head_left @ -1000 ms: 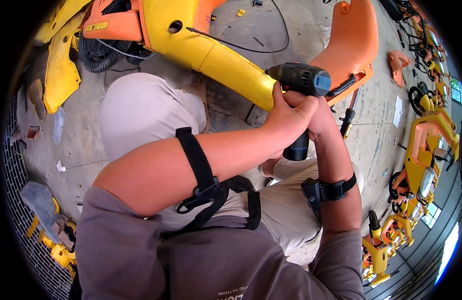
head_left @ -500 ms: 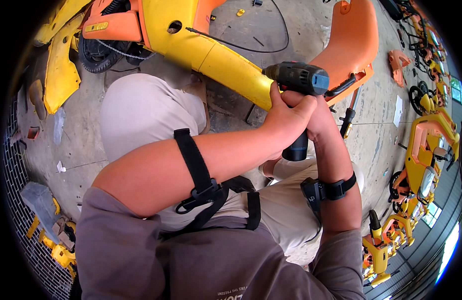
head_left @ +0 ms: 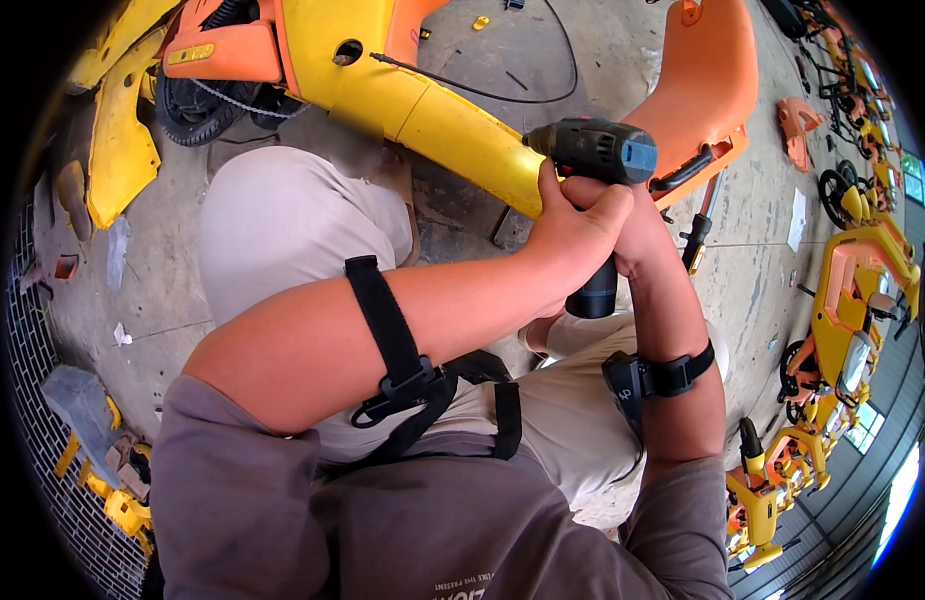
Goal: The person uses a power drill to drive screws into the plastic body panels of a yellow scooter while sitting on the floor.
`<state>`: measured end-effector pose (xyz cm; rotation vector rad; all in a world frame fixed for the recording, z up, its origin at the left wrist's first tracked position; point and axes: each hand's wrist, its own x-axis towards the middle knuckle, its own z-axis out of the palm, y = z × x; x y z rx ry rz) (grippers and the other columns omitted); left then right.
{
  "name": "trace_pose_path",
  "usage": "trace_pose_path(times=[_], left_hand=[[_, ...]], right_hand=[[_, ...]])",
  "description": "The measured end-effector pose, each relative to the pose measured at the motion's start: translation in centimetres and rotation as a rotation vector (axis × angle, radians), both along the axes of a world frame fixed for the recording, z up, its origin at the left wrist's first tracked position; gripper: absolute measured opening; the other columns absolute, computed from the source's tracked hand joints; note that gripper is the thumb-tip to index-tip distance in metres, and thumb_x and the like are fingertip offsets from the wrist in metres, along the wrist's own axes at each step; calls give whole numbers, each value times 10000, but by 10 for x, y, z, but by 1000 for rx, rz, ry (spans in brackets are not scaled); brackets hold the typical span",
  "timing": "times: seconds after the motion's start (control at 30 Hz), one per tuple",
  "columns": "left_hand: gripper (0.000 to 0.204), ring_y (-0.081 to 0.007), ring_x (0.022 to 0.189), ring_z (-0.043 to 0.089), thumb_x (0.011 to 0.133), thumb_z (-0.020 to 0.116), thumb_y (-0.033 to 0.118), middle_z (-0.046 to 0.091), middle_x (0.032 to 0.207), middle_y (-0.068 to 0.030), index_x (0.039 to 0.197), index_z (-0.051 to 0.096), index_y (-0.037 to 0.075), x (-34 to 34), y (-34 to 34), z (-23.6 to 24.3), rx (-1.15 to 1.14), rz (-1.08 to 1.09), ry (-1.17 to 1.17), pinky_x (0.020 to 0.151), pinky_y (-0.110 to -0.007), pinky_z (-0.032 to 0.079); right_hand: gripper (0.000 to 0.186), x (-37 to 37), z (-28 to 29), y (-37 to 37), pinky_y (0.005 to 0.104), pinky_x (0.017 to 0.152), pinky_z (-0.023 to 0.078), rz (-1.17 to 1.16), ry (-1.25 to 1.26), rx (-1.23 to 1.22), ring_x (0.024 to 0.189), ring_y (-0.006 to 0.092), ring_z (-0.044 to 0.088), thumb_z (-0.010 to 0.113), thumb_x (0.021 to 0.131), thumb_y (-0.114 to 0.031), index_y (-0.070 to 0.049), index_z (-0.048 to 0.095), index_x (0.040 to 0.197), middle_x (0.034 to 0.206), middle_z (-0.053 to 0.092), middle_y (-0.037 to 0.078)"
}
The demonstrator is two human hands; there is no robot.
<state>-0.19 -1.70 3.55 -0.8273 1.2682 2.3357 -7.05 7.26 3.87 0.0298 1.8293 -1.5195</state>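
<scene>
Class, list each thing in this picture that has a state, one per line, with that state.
Dark cordless drill with blue end cap: gripped, nose against the tube.
Yellow metal frame tube: lying slanted.
Left hand: wrapped over the drill grip.
Right hand: closed on the grip.

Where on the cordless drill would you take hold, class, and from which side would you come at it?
Grip the cordless drill by its dark handle, the part hanging below the barrel, coming from the rear, the person's side. Its nose presses against the yellow frame tube, so the front is blocked. Both hands, left hand over right hand, already wrap that handle from there.
</scene>
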Motion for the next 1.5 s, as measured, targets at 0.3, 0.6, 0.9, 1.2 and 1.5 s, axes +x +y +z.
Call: trace_pose_path(times=[0.3, 0.6, 0.9, 1.2, 1.5], left_hand=[[1153, -322, 1314, 512, 865, 653, 511, 466, 1419, -277, 1577, -113, 27, -1, -5, 3, 23, 10, -17, 1081, -385, 423], [1147, -319, 1275, 543, 860, 643, 518, 496, 1376, -269, 1574, -101, 16, -2, -6, 2, -1, 27, -5, 1043, -383, 456], [1149, -310, 1223, 579, 857, 643, 505, 519, 1344, -267, 1570, -104, 3, -4, -11, 7, 1, 42, -38, 993, -374, 492], [993, -253, 1179, 553, 860, 625, 452, 479, 1312, -212, 1554, 26, 70, -4, -16, 11, 76, 47, -63, 934, -401, 511], [982, -259, 1197, 544, 852, 632, 455, 472, 1329, -212, 1546, 55, 70, -6, -16, 6, 67, 82, -26, 948, -401, 505]], right_hand=[[131, 0, -1, -7, 311, 576, 484, -29, 8, -42, 673, 115, 574, 671, 776, -13, -12, 664, 908, 783, 623, 22], [149, -2, 4, -8, 300, 588, 482, 10, -20, 9, 681, 105, 573, 687, 790, -8, -7, 674, 938, 796, 632, 16], [120, -5, 0, -12, 301, 574, 475, 34, 4, 7, 673, 101, 569, 687, 791, -11, 3, 672, 909, 780, 627, 18], [115, -8, -3, -14, 301, 575, 476, 65, 21, 12, 675, 101, 566, 674, 806, -14, 3, 672, 920, 782, 625, 20], [167, -7, 2, -23, 294, 584, 476, 33, -6, -16, 681, 103, 564, 669, 804, -12, 0, 663, 970, 799, 619, 16]])
